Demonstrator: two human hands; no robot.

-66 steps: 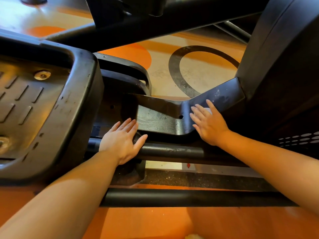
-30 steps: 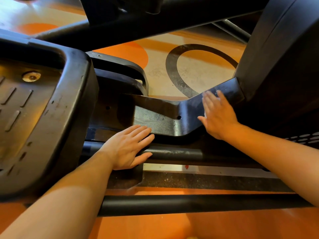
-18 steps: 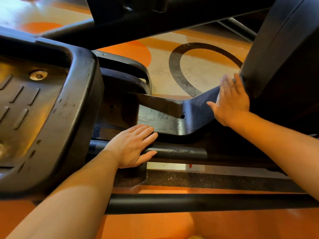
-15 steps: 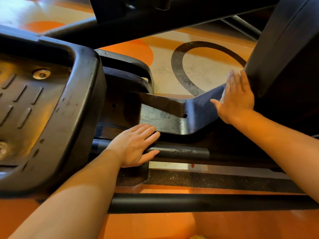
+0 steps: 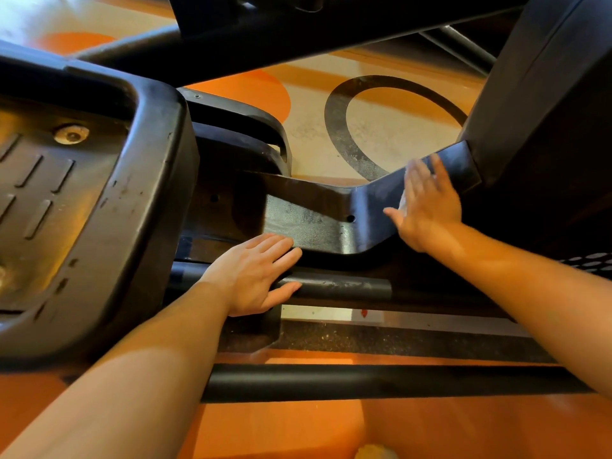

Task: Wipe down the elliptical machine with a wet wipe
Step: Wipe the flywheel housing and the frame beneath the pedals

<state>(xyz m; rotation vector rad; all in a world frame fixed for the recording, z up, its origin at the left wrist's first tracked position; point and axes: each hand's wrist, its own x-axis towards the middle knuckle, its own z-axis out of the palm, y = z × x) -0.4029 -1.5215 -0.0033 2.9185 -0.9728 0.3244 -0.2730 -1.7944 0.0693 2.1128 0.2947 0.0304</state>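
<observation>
While your right hand (image 5: pixel 427 207) presses flat, fingers straight, on sloped black frame cover (image 5: pixel 371 200) of elliptical machine (image 5: pixel 543 127), sliver of white wet wipe (image 5: pixel 402 203) shows under palm; your left hand (image 5: pixel 255 273) rests flat, fingers relaxed, on black rail tube (image 5: pixel 344 286), fingertips touching cover edge; foot pedal (image 5: pixel 82 200) at left, patterned orange floor (image 5: pixel 381 134) beyond

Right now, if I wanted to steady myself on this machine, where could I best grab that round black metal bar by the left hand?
Take the round black metal bar on its bare stretch just right of the left hand, coming from above and wrapping the fingers over the top. It runs level and is round and slim, and the gap below it leaves room for fingertips.
</observation>
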